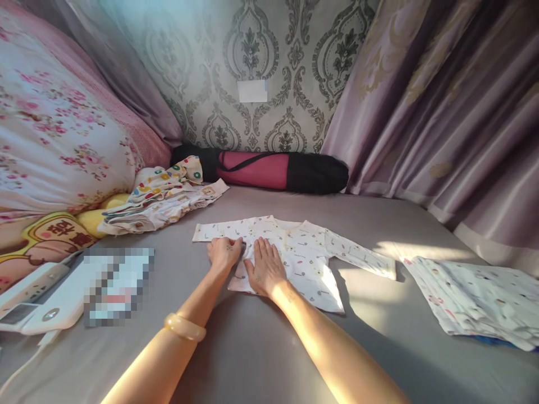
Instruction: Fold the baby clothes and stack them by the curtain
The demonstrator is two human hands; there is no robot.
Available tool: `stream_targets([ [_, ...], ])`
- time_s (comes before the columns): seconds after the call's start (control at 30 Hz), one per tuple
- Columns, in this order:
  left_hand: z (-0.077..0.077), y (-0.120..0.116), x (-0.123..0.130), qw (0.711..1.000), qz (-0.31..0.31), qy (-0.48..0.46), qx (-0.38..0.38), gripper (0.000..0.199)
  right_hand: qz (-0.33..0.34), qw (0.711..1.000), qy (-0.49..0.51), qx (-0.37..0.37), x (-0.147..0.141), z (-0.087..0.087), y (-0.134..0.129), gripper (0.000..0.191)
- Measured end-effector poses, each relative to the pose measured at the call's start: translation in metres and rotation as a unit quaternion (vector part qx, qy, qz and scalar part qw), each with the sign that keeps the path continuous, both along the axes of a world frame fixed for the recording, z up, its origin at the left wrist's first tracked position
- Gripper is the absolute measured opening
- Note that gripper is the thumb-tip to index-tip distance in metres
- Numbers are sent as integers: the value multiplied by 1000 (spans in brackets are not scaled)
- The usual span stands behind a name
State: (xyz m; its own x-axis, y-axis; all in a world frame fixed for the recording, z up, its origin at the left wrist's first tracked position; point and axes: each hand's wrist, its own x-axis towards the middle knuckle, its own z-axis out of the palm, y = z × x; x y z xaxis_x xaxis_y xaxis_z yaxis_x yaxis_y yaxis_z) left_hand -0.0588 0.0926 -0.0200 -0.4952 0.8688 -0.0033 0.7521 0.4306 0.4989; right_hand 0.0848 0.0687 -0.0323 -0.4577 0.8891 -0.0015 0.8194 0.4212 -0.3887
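Note:
A small white long-sleeved baby shirt [309, 258] with a tiny scattered print lies spread on the grey sheet, its sleeves stretched out to both sides. My right hand [265, 266] rests flat on the left half of its body, fingers extended and close together. Beside it, my left hand [224, 253] is closed at the shirt's edge under the left sleeve, thumb and fingers pinched there. The fingertips of that hand are partly hidden. A pale bangle [185, 327] circles my left wrist.
At the right lies a stack of folded printed clothes [484, 297]. Rumpled patterned clothes [164, 196] sit at the back left by a floral pillow [63, 123]. A white device with a cable [63, 303] is at the left. A black and red rolled bag [261, 170] lies along the wall.

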Motion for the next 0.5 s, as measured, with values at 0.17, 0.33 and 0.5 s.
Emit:
stream_targets([
  [0.17,-2,4,13,998,67,-7,2,40,2,1000,0,-1,0,4,-1,70],
  [0.33,0,9,10,998,67,-6,16,35,7,1000,7,-2,2,5,-2,69],
  [0.5,-4,14,4,998,50,25,24,37,16,999,24,18,4,0,-3,61],
])
